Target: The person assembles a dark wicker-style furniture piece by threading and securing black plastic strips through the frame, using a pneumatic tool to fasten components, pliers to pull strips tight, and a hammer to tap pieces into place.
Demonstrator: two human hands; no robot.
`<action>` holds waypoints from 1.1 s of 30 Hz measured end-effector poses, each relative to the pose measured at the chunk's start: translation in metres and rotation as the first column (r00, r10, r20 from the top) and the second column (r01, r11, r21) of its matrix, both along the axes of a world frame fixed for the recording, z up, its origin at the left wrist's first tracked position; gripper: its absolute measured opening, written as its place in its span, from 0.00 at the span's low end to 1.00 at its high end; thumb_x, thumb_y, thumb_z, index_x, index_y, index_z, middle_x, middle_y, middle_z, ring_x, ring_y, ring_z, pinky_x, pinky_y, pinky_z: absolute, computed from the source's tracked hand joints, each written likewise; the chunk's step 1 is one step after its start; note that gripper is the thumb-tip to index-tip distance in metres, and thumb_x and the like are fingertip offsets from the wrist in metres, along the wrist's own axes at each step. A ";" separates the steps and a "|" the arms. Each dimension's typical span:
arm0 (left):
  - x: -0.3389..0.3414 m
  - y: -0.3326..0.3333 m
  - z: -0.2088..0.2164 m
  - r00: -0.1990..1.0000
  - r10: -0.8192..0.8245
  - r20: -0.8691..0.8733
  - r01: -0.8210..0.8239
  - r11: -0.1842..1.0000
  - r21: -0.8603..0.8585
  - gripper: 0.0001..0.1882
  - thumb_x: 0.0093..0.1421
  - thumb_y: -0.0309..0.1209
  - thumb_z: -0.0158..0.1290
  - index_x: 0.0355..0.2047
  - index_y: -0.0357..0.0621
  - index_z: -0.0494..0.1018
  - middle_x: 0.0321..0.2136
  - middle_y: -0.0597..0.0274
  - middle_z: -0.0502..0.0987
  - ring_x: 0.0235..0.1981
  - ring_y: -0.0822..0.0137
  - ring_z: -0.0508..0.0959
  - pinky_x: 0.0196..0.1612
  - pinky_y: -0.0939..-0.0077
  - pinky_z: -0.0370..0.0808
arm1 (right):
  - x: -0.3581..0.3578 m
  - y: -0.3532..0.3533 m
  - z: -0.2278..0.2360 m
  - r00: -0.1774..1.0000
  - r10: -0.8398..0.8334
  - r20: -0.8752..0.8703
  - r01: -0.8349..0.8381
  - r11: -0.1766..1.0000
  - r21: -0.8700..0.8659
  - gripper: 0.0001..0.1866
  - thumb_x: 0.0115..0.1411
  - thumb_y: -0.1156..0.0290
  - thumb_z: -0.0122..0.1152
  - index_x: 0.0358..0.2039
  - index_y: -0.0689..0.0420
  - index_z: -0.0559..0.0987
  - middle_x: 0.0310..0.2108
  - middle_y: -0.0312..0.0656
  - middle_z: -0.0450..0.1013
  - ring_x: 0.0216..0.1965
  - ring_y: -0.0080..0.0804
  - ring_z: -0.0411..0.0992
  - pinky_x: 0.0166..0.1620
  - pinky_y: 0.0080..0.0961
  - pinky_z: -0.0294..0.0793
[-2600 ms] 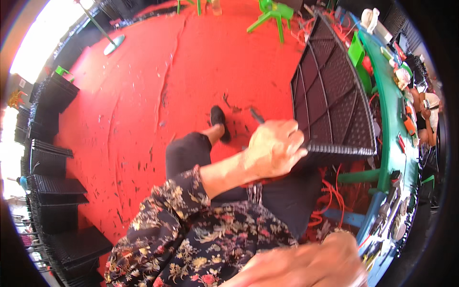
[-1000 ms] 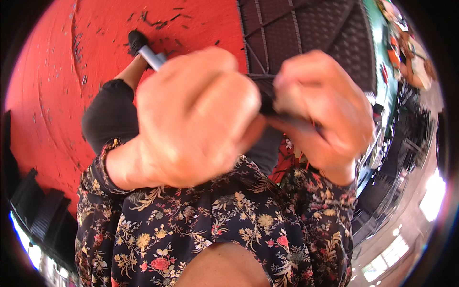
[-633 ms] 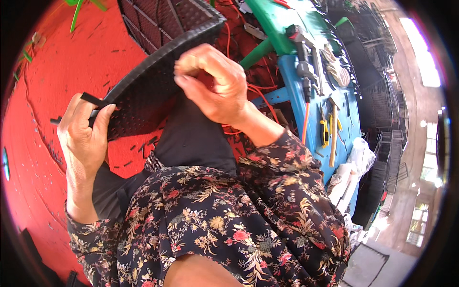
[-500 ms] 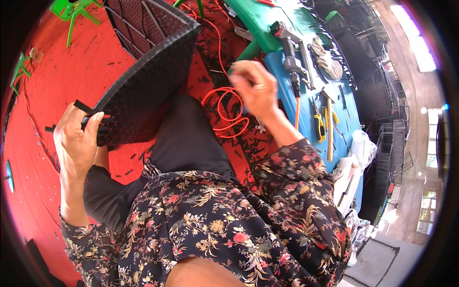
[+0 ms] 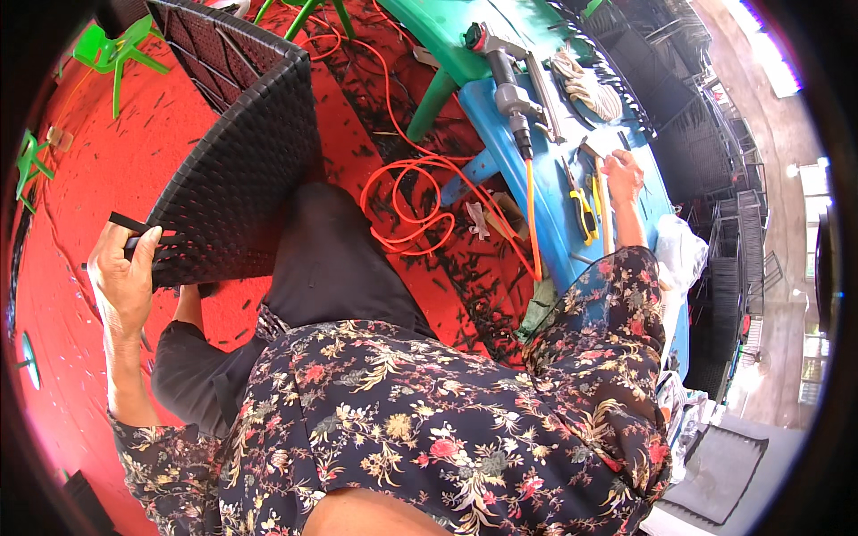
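A black woven wicker furniture piece [image 5: 237, 170] with a curved edge leans against my leg, its ribbed frame showing at the top. At its lower left corner my left hand [image 5: 123, 272] pinches the dark flat strip ends [image 5: 130, 223] between thumb and fingers. My right hand [image 5: 624, 179] reaches over the blue table, fingers curled at the upper handle of a hammer [image 5: 605, 210] with a wooden handle; its fingertips are partly hidden. Yellow-handled pliers [image 5: 584, 219] lie just left of the hammer.
On the blue table [image 5: 554, 219] lie a corded power tool [image 5: 509, 85] and pale gloves [image 5: 585, 85]. An orange cord [image 5: 407, 210] loops across the red floor [image 5: 134, 152], which is scattered with black strip scraps. Green stools [image 5: 116, 49] stand at the far left.
My right hand has moved from above the orange cord to the hammer on the table at right. My left hand keeps hold of the strips. The view has shifted slightly.
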State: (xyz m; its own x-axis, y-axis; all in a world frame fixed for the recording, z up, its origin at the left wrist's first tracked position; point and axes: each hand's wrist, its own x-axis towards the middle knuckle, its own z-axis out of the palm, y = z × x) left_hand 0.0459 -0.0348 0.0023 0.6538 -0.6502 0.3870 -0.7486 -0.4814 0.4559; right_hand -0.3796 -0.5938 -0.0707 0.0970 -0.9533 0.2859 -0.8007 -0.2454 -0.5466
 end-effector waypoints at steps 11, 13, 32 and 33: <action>0.001 -0.006 0.002 1.000 0.000 0.007 -0.001 1.000 0.030 0.07 0.57 0.26 0.57 0.27 0.34 0.72 0.22 0.59 0.71 0.23 0.69 0.71 0.29 0.74 0.68 | 0.031 0.003 -0.009 0.985 0.142 -0.093 -0.130 0.983 0.128 0.15 0.56 0.67 0.58 0.42 0.59 0.79 0.30 0.38 0.78 0.28 0.20 0.76 0.30 0.17 0.72; 0.000 -0.007 0.001 1.000 0.000 0.005 0.000 1.000 0.029 0.07 0.57 0.26 0.57 0.27 0.34 0.72 0.22 0.59 0.71 0.23 0.69 0.71 0.29 0.74 0.68 | 0.042 0.001 -0.004 0.982 0.176 -0.067 -0.167 0.978 0.125 0.15 0.56 0.66 0.58 0.43 0.59 0.79 0.31 0.38 0.78 0.28 0.21 0.76 0.30 0.17 0.71; -0.015 -0.010 0.001 1.000 0.014 0.023 -0.014 1.000 -0.028 0.08 0.55 0.26 0.59 0.25 0.35 0.72 0.21 0.58 0.71 0.21 0.66 0.72 0.26 0.73 0.68 | 0.053 -0.016 0.018 0.947 0.192 -0.258 -0.190 0.981 0.033 0.26 0.53 0.51 0.61 0.47 0.56 0.77 0.47 0.45 0.75 0.49 0.43 0.72 0.53 0.35 0.68; -0.013 -0.013 0.001 0.999 -0.005 0.040 0.006 0.999 -0.033 0.08 0.55 0.26 0.60 0.25 0.35 0.72 0.20 0.58 0.71 0.21 0.65 0.72 0.26 0.72 0.68 | 0.071 -0.037 0.006 0.948 0.290 -0.130 -0.284 0.957 0.064 0.30 0.52 0.48 0.62 0.48 0.56 0.76 0.47 0.49 0.75 0.50 0.46 0.72 0.54 0.36 0.67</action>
State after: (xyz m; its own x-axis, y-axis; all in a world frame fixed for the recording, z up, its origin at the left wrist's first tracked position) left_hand 0.0328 -0.0479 0.0028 0.6341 -0.6400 0.4339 -0.7689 -0.4628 0.4411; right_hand -0.3087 -0.6304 -0.0645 0.4036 -0.8906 0.2097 -0.7674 -0.4543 -0.4524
